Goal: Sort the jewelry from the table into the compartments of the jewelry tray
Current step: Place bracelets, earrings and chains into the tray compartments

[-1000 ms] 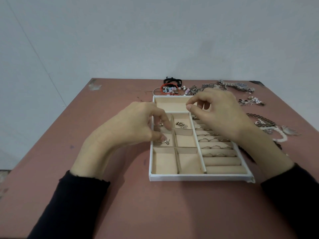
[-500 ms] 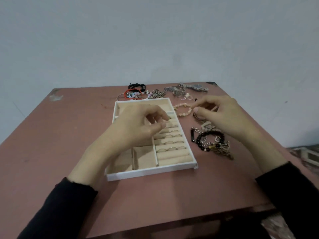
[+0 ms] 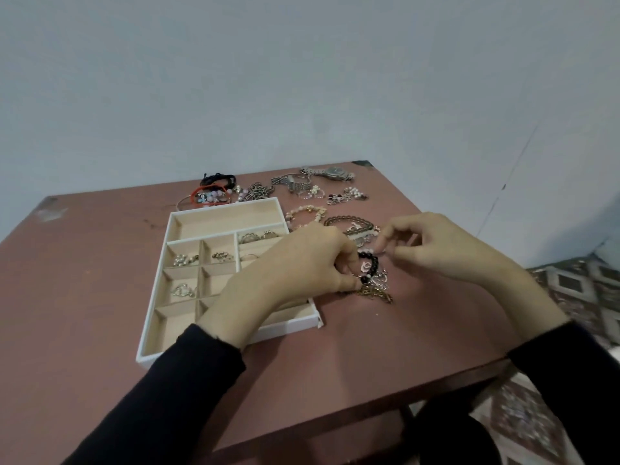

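The jewelry tray (image 3: pixel 228 221), white with a beige lining, sits on the reddish table (image 3: pixel 100 263) left of the middle, its near left corner close to the table's front edge. The left hand (image 3: pixel 302 263) reaches across the tray's right side, past its right edge. Its curled fingers pinch the black bead bracelet (image 3: pixel 370 263), which lies on the table just beside the tray's right edge, on top of a tangle of gold chain (image 3: pixel 375 293). The right hand (image 3: pixel 446 253) is over the table to the right. Its thumb and forefinger are brought together just at the bracelet's far side, but I cannot tell whether they hold any part of it.

In the tray, 3 small compartments on the left hold pieces: pearl earrings (image 3: pixel 184 260), a small metal piece (image 3: pixel 221 256) in the compartment to their right, and a silver piece (image 3: pixel 183 290) in the one nearer than the pearls. Rings (image 3: pixel 258 236) sit in the ring rolls on the right side. The long far compartment holds nothing.

Along the table's far edge lie black cords (image 3: pixel 218 178), a red bracelet (image 3: pixel 209 196) and a wristwatch (image 3: pixel 332 172). A pale bead bracelet (image 3: pixel 307 213) and a brown bead chain (image 3: pixel 349 223) lie near the tray's far right corner.
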Tool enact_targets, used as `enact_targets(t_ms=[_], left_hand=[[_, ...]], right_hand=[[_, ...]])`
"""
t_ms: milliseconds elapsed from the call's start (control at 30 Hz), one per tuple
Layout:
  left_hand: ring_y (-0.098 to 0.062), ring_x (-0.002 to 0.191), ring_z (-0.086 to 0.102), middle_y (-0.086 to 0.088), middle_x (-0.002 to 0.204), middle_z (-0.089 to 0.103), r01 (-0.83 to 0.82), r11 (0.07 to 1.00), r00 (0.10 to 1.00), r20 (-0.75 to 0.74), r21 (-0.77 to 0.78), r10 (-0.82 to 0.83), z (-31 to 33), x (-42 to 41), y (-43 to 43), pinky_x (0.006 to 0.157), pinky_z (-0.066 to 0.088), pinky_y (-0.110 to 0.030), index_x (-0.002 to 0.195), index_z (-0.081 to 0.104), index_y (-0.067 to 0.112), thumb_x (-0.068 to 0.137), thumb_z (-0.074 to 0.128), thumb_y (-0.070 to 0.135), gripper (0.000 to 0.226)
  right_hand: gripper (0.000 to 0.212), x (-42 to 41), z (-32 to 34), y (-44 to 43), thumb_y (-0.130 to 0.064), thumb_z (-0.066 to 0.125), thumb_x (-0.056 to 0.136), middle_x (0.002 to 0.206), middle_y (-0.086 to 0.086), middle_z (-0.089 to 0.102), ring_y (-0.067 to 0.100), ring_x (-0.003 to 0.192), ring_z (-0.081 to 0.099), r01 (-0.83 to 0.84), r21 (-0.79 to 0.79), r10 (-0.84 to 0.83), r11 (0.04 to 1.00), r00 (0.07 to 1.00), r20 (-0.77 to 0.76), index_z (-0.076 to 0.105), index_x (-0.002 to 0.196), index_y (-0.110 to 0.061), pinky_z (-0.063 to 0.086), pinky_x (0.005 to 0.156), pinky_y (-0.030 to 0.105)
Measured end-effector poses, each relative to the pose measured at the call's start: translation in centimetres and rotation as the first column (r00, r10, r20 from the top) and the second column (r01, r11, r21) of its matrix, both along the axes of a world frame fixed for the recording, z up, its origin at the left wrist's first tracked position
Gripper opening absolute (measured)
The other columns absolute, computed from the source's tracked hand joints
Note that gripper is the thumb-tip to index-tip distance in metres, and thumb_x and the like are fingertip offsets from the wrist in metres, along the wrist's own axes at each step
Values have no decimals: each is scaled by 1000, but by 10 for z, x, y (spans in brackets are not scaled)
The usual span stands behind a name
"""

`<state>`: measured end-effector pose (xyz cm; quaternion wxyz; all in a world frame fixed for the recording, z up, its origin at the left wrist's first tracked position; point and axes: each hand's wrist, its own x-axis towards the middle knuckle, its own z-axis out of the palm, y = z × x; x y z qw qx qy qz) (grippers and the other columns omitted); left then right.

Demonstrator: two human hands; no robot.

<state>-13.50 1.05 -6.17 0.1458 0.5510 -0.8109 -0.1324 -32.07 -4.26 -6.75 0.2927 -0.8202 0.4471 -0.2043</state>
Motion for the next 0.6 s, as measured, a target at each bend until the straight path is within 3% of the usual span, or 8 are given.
enact_targets(t_ms=[133, 267, 400, 533, 600], left_hand=[[0, 61, 52, 11, 68, 60, 8, 1000, 1000, 10, 24, -8, -3, -5, -4, 55, 36, -7, 82, 70, 22, 77, 71, 28, 8], [-4, 65, 54, 11, 67, 60, -20, 1000, 999, 31, 22, 19, -3, -9, -6, 67, 47, -21, 81, 70, 20, 77, 68, 23, 5], [-4, 61, 51, 14, 60, 54, -50, 999, 998, 23, -6, 50, -5, -10, -7, 63, 42, -21, 81, 69, 21, 79, 66, 23, 4], [-8, 66, 53, 12, 68, 56, -109, 993, 991, -88, -53, 104, -3, -4, -10, 64, 43, -24, 82, 65, 21, 82, 62, 23, 3], [-5, 66, 54, 11, 70, 58, -144, 987, 974, -185, -70, 129, -1, -2, -12, 63, 42, -15, 82, 63, 20, 84, 61, 19, 3]], right_hand=[[28, -3, -3, -2, 5, 55, 78, 73, 10, 65, 5, 57, 50, -25, -4, 25, 1000, 1000, -6, 67, 77, -21, 43, 61, 20], [24, -8, -3, -3, 5, 61, 77, 69, -3, 61, 4, 58, 50, -101, 73, 103, 992, 994, -27, 64, 79, -18, 45, 61, 19], [15, -8, -6, -5, -6, 72, 76, 71, -6, 59, 6, 65, 51, -117, 91, 118, 989, 993, -9, 65, 81, -18, 46, 66, 23], [17, -7, -9, -7, -16, 78, 72, 74, -4, 61, 6, 66, 52, -80, 71, 82, 994, 996, -31, 65, 83, -18, 48, 70, 27], [17, -6, -9, -7, -19, 78, 71, 75, -1, 65, 6, 65, 54, -57, 46, 60, 997, 996, -66, 65, 82, -18, 48, 71, 28]])
